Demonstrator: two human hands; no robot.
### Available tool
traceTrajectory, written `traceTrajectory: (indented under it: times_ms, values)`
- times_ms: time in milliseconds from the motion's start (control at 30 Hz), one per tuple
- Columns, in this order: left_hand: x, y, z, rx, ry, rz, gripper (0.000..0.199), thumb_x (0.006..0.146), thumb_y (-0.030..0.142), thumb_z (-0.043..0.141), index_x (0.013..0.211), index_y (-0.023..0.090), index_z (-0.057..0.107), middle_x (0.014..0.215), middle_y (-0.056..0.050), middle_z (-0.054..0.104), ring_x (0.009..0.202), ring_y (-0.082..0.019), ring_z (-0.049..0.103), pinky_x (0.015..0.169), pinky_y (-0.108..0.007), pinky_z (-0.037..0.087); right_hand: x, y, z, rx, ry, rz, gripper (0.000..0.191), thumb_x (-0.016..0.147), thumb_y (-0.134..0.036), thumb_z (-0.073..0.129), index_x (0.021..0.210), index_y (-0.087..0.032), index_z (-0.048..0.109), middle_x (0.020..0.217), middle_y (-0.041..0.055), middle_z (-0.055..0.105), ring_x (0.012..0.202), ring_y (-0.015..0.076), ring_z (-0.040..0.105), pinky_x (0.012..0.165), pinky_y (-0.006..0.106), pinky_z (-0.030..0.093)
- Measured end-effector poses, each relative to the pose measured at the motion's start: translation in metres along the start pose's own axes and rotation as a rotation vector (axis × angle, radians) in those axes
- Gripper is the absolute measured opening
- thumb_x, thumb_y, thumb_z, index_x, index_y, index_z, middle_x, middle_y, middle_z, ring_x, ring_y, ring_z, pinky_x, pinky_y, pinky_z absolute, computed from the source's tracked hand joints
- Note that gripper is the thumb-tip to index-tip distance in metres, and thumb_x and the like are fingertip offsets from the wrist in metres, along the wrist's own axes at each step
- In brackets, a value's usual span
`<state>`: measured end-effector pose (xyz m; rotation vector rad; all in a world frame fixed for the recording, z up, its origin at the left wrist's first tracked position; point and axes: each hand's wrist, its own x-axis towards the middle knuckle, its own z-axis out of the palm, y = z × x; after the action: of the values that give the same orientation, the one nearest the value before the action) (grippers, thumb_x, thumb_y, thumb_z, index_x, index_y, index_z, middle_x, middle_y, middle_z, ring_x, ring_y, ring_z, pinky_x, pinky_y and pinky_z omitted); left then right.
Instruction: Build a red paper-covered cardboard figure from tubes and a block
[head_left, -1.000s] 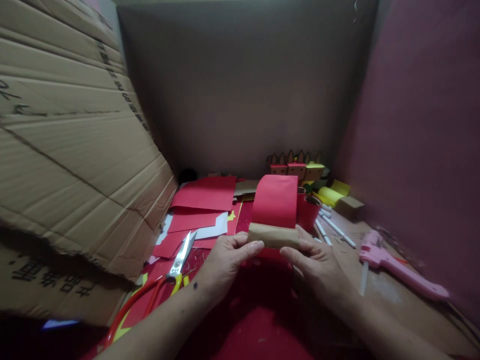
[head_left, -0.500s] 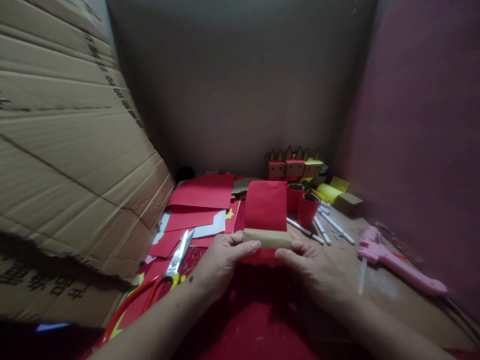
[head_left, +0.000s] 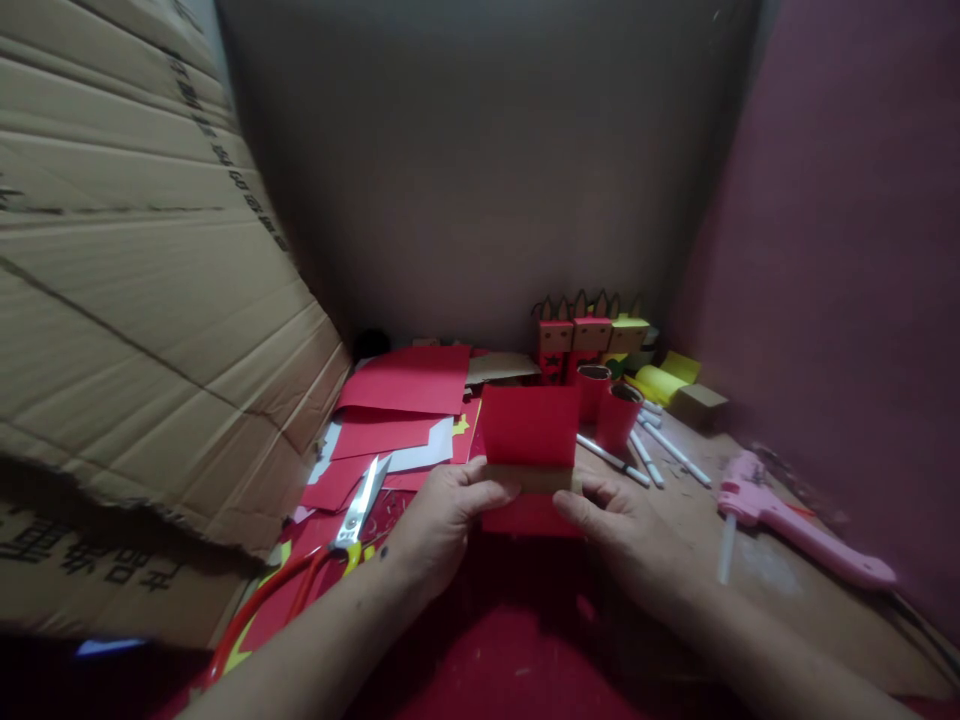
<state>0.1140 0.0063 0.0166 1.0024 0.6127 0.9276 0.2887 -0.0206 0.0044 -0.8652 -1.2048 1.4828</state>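
My left hand [head_left: 450,512] and my right hand [head_left: 621,518] pinch the two ends of a brown cardboard tube [head_left: 536,478], thumbs on the near side. A strip of red paper [head_left: 529,426] lies against the tube; it rises behind it and also shows below it. Whether the paper is stuck to the tube I cannot tell. Beyond my right hand two red-wrapped tubes [head_left: 616,420] stand upright. Scissors [head_left: 352,530] with red and yellow handles lie open to the left of my left hand.
A pink glue gun [head_left: 795,520] lies at the right, near several white pens [head_left: 671,450]. Red paper sheets [head_left: 409,382] are piled at the left. Box-headed figures [head_left: 591,335] stand at the back. A large cardboard panel [head_left: 150,300] walls the left side.
The red paper above the tube has tilted and now looks shorter and darker, with its top edge lower. Both hands keep their grip on the tube in nearly the same place.
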Motion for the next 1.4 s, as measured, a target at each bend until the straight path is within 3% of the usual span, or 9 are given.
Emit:
traceTrajectory:
  times_ms: [167,400,500,600,733,967,1167,1300,1400]
  values:
    - [-0.001,-0.003,-0.001,0.030,0.028,0.069,0.012,0.073,0.015,0.069,0.083,0.011,0.072,0.100,-0.012,0.070,0.083,-0.020,0.066,0.083,-0.033,0.047,0.000,-0.001,0.007,0.302,-0.122,0.050,0.021,0.081,-0.032,0.062,0.097,-0.021,0.071,0.092,0.0072,0.071,0.091,0.0246,0.064,0.083,0.037,0.047]
    - [0.002,0.002,-0.003,-0.007,0.068,0.027,0.019,0.069,0.014,0.068,0.086,0.006,0.073,0.087,-0.014,0.072,0.087,-0.023,0.065,0.092,-0.033,0.044,0.007,-0.003,0.001,0.382,-0.129,0.015,0.027,0.078,-0.027,0.050,0.088,-0.017,0.073,0.082,0.0089,0.071,0.084,0.0261,0.064,0.070,0.034,0.048]
    - [0.003,0.003,-0.003,-0.005,0.043,0.029,0.022,0.068,0.014,0.067,0.088,0.005,0.073,0.079,-0.014,0.072,0.077,-0.023,0.066,0.081,-0.033,0.049,0.007,-0.001,-0.003,0.351,-0.145,0.029,0.021,0.066,-0.013,0.051,0.074,-0.016,0.071,0.069,0.0055,0.069,0.067,0.0188,0.062,0.060,0.028,0.046]
    - [0.002,0.004,-0.001,-0.006,0.015,0.016,0.023,0.069,0.014,0.065,0.088,0.004,0.073,0.073,-0.013,0.071,0.064,-0.021,0.064,0.064,-0.030,0.051,0.006,0.001,-0.004,0.240,0.034,-0.006,0.011,0.062,-0.007,0.059,0.064,-0.016,0.066,0.061,-0.0001,0.065,0.057,0.0121,0.057,0.056,0.023,0.044]
    - [0.001,0.005,0.000,-0.034,0.041,0.001,0.019,0.067,0.014,0.068,0.082,0.004,0.072,0.070,-0.012,0.070,0.062,-0.018,0.063,0.065,-0.028,0.050,0.008,0.003,-0.004,0.246,0.242,-0.094,0.025,0.056,-0.009,0.076,0.071,-0.020,0.060,0.068,-0.0042,0.067,0.060,0.0116,0.061,0.057,0.021,0.047]
    - [0.001,-0.001,0.002,-0.062,0.041,-0.064,0.028,0.060,0.012,0.073,0.088,0.006,0.070,0.087,-0.013,0.070,0.072,-0.019,0.064,0.075,-0.029,0.048,0.008,-0.002,0.006,0.249,0.021,0.041,0.027,0.063,-0.020,0.077,0.089,-0.020,0.071,0.078,0.0036,0.074,0.076,0.0225,0.069,0.070,0.035,0.053]
    - [0.000,0.006,0.000,0.049,0.120,0.033,0.019,0.076,0.034,0.064,0.072,0.015,0.067,0.066,-0.004,0.065,0.054,-0.013,0.057,0.057,-0.026,0.046,0.005,-0.001,0.002,0.256,0.144,0.065,0.028,0.061,-0.015,0.077,0.088,-0.021,0.075,0.066,0.0024,0.074,0.055,0.0172,0.066,0.055,0.029,0.052]
    - [0.003,0.006,-0.006,0.102,0.260,0.080,0.016,0.064,0.016,0.073,0.076,0.018,0.063,0.074,0.000,0.065,0.059,-0.009,0.058,0.056,-0.020,0.045,0.009,0.002,-0.002,0.314,0.126,0.031,0.028,0.060,-0.009,0.075,0.086,-0.018,0.076,0.072,0.0053,0.075,0.060,0.0192,0.068,0.060,0.031,0.055]
    - [0.003,0.001,-0.004,0.124,0.187,0.025,0.027,0.064,0.016,0.074,0.089,0.017,0.064,0.067,0.001,0.064,0.052,-0.010,0.058,0.051,-0.021,0.045,0.011,0.004,-0.001,0.377,0.076,0.015,0.033,0.061,-0.006,0.073,0.091,-0.019,0.076,0.076,0.0056,0.076,0.068,0.0218,0.070,0.066,0.033,0.057]
